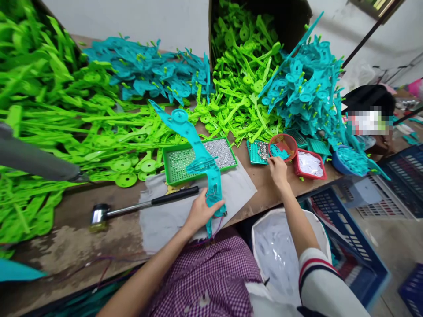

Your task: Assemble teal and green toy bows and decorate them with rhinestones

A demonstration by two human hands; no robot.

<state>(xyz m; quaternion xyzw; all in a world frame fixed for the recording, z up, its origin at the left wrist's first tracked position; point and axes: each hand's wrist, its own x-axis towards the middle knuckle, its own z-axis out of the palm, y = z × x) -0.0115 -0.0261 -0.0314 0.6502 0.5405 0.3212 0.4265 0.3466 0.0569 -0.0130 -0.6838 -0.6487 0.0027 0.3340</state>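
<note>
My left hand (199, 212) is closed on the lower end of a long curved teal plastic part (198, 147). The part stands tilted over a grey cloth and across a green tray (181, 179) of small silvery pieces. My right hand (278, 169) reaches over a small teal tray (254, 154) with round metal discs (263, 150), at the edge of a red bowl (291, 141) of small teal pieces (279, 152). Its fingertips are pinched together; what they hold, if anything, is too small to make out.
A hammer (132, 207) lies on the table to the left. Bright green parts (99, 127) and teal parts (155, 68) are heaped behind. A red basket (310, 164) of white pieces and a blue bowl (350, 162) stand right. Another person (370, 103) sits farther right.
</note>
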